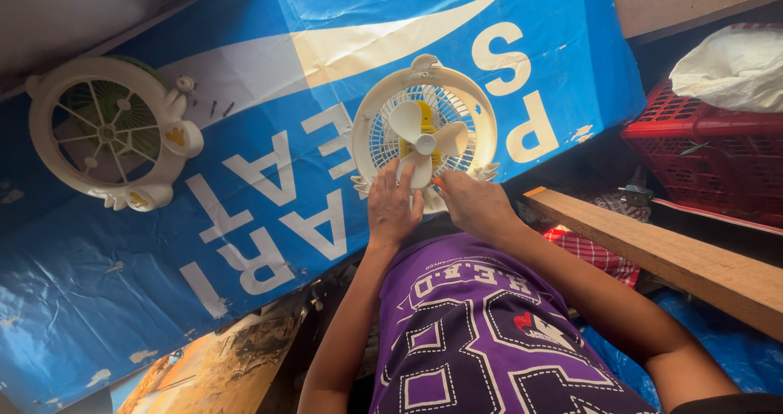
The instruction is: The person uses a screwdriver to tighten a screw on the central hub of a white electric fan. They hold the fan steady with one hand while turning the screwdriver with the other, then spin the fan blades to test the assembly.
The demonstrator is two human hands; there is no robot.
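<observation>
A small cream fan housing (424, 128) with a white three-blade propeller (424, 143) and a yellow part behind it lies on a blue plastic sheet with white letters (269, 137). My left hand (393, 206) rests on its near rim, fingers touching the lowest blade. My right hand (473, 202) grips the rim's near right edge, fingers curled. A second cream round fan cover (110, 132), with green behind its spokes, lies apart at the left.
A few small dark screws (220, 108) lie between the two fan parts. A red plastic crate (710, 149) with a white bag on it stands at the right. A wooden plank (677, 259) runs along the right foreground.
</observation>
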